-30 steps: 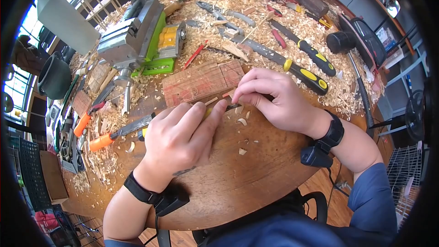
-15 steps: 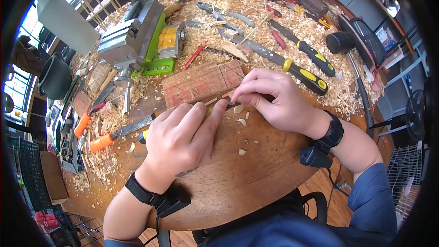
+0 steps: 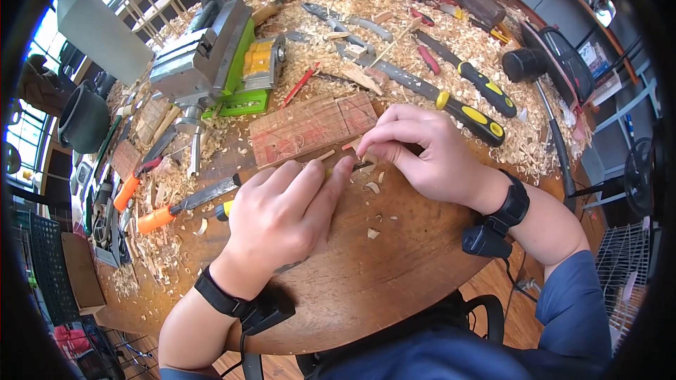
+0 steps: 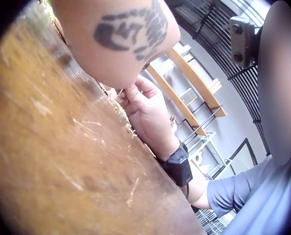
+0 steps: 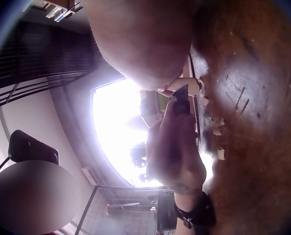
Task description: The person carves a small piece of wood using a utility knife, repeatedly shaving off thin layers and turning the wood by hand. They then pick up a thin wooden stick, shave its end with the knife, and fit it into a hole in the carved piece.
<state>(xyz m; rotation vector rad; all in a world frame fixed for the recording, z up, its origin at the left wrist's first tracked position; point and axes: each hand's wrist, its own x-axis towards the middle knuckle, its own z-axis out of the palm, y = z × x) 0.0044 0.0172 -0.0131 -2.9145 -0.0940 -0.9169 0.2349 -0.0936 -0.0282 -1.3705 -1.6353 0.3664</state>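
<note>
In the head view my left hand [image 3: 282, 211] is curled round a bladed tool with a yellow-and-black handle [image 3: 224, 211]. Its short dark blade [image 5: 181, 100] sticks out past the thumb in the right wrist view. My right hand [image 3: 422, 151] pinches a small pale piece of wood [image 5: 191, 85] between thumb and fingertips, right at that blade. The fingers hide most of the wood. Just behind the hands lies a flat wooden board [image 3: 303, 130] with red marks. In the left wrist view the right hand [image 4: 148, 110] shows beyond the tattooed left wrist.
Wood shavings [image 3: 394, 28] cover the back of the wooden table [image 3: 380, 274]. A metal vise [image 3: 190, 63] stands at the back left. An orange-handled chisel [image 3: 158, 219] lies beside my left hand. A yellow-and-black-handled file [image 3: 472, 118] and a black mallet [image 3: 524, 65] lie toward the right.
My left hand has shifted slightly to the right with the tool, and a little more of the handle's end shows. The right hand has hardly moved and still pinches the wood.
</note>
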